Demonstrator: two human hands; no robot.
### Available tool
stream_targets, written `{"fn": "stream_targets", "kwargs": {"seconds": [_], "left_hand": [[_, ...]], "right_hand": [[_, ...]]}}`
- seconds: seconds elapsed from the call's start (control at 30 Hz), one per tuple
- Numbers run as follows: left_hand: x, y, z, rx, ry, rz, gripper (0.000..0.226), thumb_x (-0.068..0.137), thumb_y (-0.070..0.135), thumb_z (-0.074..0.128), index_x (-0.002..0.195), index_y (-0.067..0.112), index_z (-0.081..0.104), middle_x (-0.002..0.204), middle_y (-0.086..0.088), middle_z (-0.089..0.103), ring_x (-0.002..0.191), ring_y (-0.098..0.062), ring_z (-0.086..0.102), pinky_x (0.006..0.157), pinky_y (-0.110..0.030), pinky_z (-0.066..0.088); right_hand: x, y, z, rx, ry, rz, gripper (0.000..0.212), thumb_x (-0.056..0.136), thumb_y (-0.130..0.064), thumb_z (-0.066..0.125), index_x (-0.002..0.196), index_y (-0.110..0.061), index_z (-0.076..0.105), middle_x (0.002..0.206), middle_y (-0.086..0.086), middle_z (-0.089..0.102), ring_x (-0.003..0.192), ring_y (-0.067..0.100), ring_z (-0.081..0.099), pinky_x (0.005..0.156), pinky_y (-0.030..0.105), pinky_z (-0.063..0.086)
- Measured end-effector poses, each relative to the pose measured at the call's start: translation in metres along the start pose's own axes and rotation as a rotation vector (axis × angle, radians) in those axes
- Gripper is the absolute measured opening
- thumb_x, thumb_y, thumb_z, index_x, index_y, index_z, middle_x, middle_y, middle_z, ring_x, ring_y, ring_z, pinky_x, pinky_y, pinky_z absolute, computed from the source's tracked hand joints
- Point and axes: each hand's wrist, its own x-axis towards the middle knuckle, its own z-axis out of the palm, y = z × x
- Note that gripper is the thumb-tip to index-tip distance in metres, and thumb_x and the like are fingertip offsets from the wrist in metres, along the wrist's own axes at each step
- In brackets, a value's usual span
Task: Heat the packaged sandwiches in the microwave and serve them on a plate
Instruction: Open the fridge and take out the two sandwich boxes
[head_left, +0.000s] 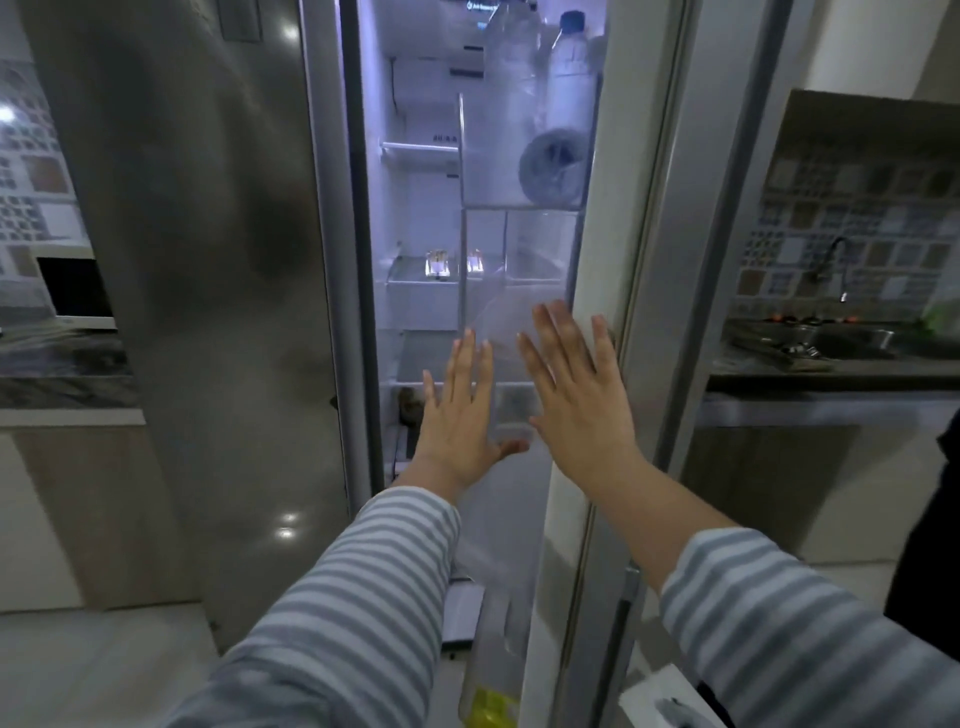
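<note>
I stand before a steel fridge whose right door hangs partly open, showing lit shelves. My left hand reaches into the gap with fingers spread and straight, holding nothing. My right hand is also flat with straight fingers, at the inner edge of the open door. Two small clear packages sit on a middle shelf, too blurred to identify. A white microwave stands on the counter at far left. No plate is in view.
The shut left fridge door fills the left middle. Water bottles stand in the door's upper rack. A counter with a sink and tap lies to the right. A yellow packet shows low in the door.
</note>
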Motion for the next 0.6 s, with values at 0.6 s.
{"fn": "stream_targets", "kwargs": {"seconds": [0.6], "left_hand": [[-0.011, 0.115, 0.046, 0.046, 0.125, 0.230, 0.127, 0.074, 0.052, 0.071, 0.148, 0.014, -0.024, 0.158, -0.012, -0.021, 0.146, -0.029, -0.018, 0.120, -0.050, 0.005]], "right_hand": [[-0.072, 0.097, 0.045, 0.162, -0.115, 0.158, 0.122, 0.076, -0.069, 0.056, 0.143, -0.023, -0.035, 0.147, 0.019, -0.042, 0.139, 0.040, -0.032, 0.107, 0.061, -0.019]]}}
